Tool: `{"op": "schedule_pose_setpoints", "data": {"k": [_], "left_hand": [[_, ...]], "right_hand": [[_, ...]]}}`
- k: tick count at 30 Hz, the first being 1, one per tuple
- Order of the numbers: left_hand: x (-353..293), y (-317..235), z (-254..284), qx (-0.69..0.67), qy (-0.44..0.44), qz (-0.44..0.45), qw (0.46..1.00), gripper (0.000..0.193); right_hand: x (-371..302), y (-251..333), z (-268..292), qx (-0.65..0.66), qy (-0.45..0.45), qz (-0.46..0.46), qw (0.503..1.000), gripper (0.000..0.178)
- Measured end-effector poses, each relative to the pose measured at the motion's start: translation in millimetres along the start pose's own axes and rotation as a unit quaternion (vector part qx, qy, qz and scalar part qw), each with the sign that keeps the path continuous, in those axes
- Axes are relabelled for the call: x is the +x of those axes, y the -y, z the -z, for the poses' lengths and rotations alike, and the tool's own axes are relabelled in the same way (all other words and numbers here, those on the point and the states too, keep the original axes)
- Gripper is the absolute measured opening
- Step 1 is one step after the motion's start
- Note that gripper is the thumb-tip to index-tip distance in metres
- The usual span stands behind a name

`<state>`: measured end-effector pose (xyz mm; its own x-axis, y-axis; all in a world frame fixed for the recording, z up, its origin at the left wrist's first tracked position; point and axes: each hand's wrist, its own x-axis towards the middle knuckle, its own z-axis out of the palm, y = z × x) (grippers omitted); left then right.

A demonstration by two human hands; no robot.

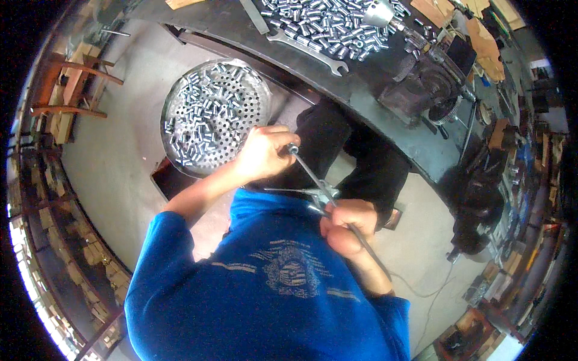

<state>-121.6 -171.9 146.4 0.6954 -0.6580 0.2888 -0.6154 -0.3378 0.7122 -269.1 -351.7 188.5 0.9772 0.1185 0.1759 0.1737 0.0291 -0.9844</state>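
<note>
Over my lap, my left hand [265, 153] is closed, its fingers pinching a small shiny metal sleeve [293, 148] at the upper end of a long thin metal rod [310, 173]. Whether the sleeve sits around the rod or only against its end I cannot tell. My right hand [349, 224] is wrapped round the rod lower down, close to my blue shirt. Just above that fist, a silver tool with a thin pointed arm [324, 191] lies across the rod; its kind is unclear. Left of my left hand, a round perforated metal tray [253, 111] carries many loose metal sleeves [205, 111].
A dark workbench [355, 99] runs along the far side, bearing a large heap of metal sleeves [328, 24], an open-ended wrench [310, 53] and a bulky dark machine [421, 87]. A wooden stool [75, 84] stands at left. A thin cable [421, 296] lies on the floor at right.
</note>
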Motion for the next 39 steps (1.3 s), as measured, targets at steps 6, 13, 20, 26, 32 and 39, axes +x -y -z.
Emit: {"op": "schedule_pose_setpoints", "data": {"k": [6, 13, 20, 26, 32, 39], "left_hand": [[-2, -11, -2, 0.011, 0.007, -0.042, 0.999, 0.025], [1, -6, -11, -0.003, 0.027, -0.075, 0.997, 0.023], [90, 44, 17, 0.145, -0.034, -0.064, 0.987, 0.019], [218, 40, 71, -0.132, -0.169, -0.023, 0.976, 0.032], [123, -12, 45, -0.285, 0.052, 0.038, 0.956, 0.022], [6, -39, -17, -0.488, 0.143, 0.231, 0.829, 0.023]], "right_hand": [[15, -2, -8, -0.021, -0.025, -0.070, 0.997, 0.026], [34, -18, -6, -0.109, -0.007, -0.005, 0.994, 0.024], [-5, -6, 16, -0.141, -0.101, -0.004, 0.985, 0.029], [1, -19, 8, -0.081, -0.102, -0.042, 0.991, 0.031], [18, -9, 12, -0.203, -0.142, 0.019, 0.969, 0.033], [24, -44, 1, -0.117, -0.142, 0.020, 0.983, 0.052]]}}
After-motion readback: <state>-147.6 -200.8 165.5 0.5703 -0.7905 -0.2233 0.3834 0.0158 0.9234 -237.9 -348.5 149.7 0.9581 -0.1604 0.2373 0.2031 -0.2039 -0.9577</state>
